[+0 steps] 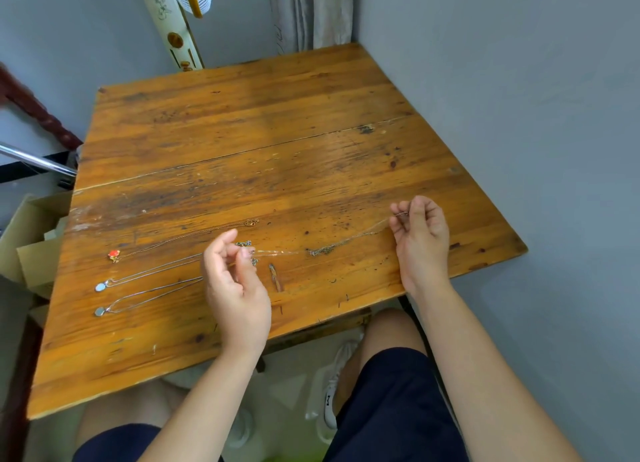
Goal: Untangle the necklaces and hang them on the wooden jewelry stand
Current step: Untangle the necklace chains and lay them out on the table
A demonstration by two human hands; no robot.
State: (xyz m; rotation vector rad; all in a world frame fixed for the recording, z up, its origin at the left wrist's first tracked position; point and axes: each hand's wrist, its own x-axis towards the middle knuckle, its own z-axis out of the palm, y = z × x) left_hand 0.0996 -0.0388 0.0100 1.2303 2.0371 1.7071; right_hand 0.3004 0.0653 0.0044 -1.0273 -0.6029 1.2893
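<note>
1. While the chain (pixel 360 235) stretches between them, left hand (pixel 235 278) (centre frame) and right hand (pixel 420 240) (right of centre) each pinch an end, well apart.
2. Knot (pixel 322 251) sags onto table (pixel 277 132) between hands; three necklaces (pixel 100 286) lie lower left.
3. Step: untangling. Next likely calls for teasing knot open; stand not in view.

Left hand (pixel 235 288) and right hand (pixel 420 240) each pinch one end of a thin chain (pixel 322 251) stretched over the wooden table (pixel 277 132), with a knotted clump around the middle. Off to the left lie a red-pendant necklace (pixel 113 255) and two pale-pendant necklaces (pixel 100 286), all laid out separately.
</note>
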